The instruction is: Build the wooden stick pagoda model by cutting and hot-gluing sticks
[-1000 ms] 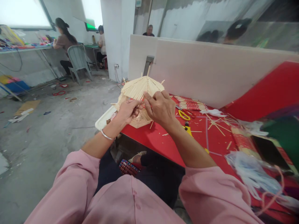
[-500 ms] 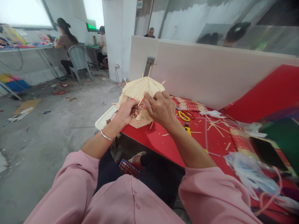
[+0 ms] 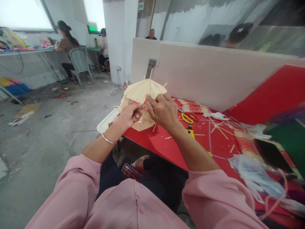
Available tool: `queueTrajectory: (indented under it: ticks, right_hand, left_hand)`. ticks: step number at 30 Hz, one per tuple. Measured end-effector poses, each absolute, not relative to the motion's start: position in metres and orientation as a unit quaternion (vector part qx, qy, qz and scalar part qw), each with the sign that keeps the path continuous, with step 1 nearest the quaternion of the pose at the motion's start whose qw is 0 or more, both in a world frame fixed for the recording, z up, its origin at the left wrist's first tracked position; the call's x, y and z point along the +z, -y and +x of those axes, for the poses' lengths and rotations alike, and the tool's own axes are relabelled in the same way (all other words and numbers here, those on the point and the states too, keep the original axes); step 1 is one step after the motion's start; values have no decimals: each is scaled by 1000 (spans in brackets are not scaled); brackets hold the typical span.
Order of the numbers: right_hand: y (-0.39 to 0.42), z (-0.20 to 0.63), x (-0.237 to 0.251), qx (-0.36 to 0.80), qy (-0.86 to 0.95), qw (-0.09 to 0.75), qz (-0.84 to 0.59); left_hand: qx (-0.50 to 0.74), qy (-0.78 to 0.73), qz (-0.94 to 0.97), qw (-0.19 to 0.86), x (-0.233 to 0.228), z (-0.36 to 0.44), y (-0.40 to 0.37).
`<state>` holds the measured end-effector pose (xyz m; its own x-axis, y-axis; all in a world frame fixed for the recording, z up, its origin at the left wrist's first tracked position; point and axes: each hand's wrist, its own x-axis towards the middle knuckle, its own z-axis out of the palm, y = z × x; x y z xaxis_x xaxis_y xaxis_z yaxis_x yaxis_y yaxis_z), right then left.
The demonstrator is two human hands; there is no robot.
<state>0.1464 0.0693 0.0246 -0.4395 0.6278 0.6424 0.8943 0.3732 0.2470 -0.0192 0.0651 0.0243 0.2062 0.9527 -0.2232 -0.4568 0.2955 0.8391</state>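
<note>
Now, at the table's ten-o'clock corner, the left hand (image 3: 128, 115) curls its fingers against the lower edge of a small stick-built roof model (image 3: 140, 92). Just to its right, the right hand (image 3: 163, 111) pinches a thin stick (image 3: 144, 106) against the roof. Yellow-handled scissors (image 3: 186, 118) lie at three o'clock on the red table (image 3: 164, 143).

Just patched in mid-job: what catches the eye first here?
A pale peaked roof of thin wooden sticks stands at the near-left corner of the red table, with the left hand and right hand pinching at its lower edge. Yellow-handled scissors lie just to the right among loose sticks.
</note>
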Motion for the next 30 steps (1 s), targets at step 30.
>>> queueTrajectory:
  ticks: [30]
  right_hand:
    - [-71,147,22,-295,795,233,-477]
  left_hand:
    - [518,-369,336,695,19,-19,-66]
